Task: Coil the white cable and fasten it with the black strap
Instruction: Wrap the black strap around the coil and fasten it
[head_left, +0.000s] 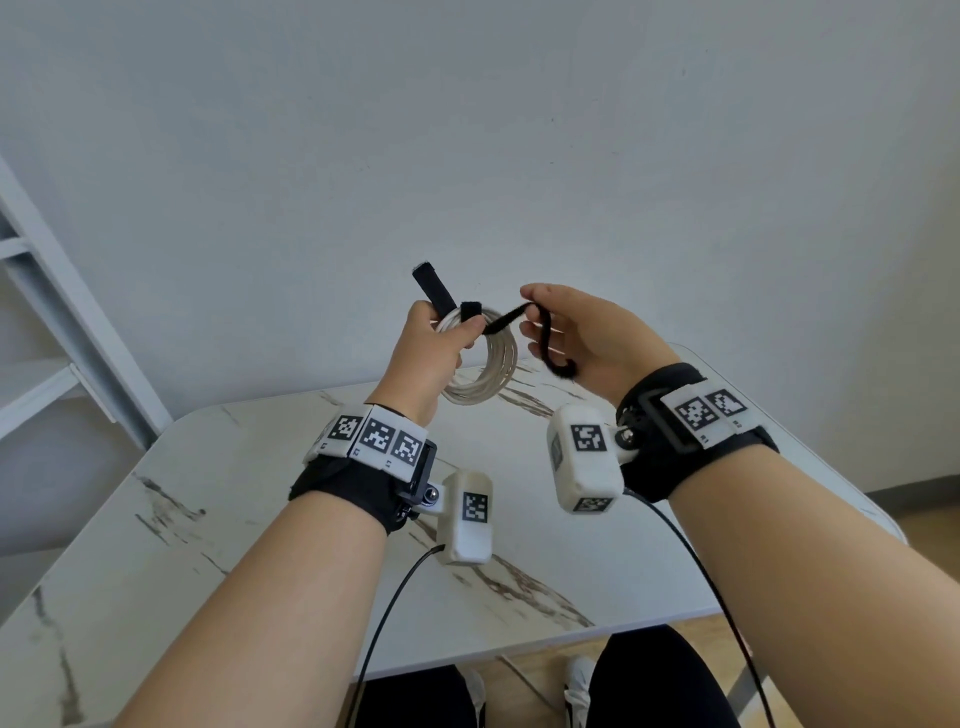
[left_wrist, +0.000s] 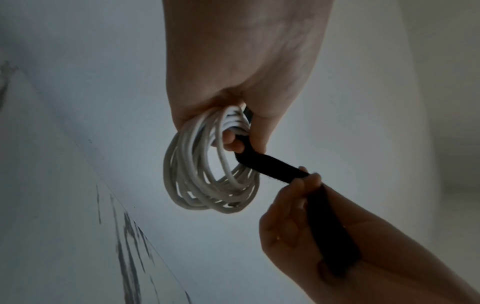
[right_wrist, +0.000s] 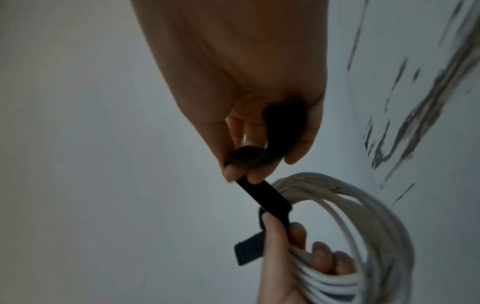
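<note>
Head view: both hands are raised above the counter (head_left: 270, 519), a white marble-patterned top with dark veins. The cable (head_left: 485, 364) is seen already wound into a multi-turn coil and is gripped at its upper side by the left hand (head_left: 434, 353), fingers curled round the bundle, thumb pressed on top. The rest of the coil hangs free below the fist, clear of the counter.

The strap (head_left: 506, 318) is looped over the bundle at the grip. One short end is seen sticking up and away past the left hand's knuckles. The long end is drawn across to the right hand (head_left: 587, 338), where it is pinched between thumb and fingertips; the remainder trails down across the palm.

Left wrist view: the coil (left_wrist: 207, 176) is shown hanging from the closed left hand (left_wrist: 244, 67); the strap (left_wrist: 272, 167) runs taut from the thumb down to the right hand (left_wrist: 293, 218).

Right wrist view: the strap (right_wrist: 262, 193) is held in a fingertip pinch by the right hand (right_wrist: 244, 86), with the coil (right_wrist: 363, 226) beside it. Whether the strap is fastened cannot be told.

Wrist-mounted camera units with black-and-white markers are worn on both forearms.
</note>
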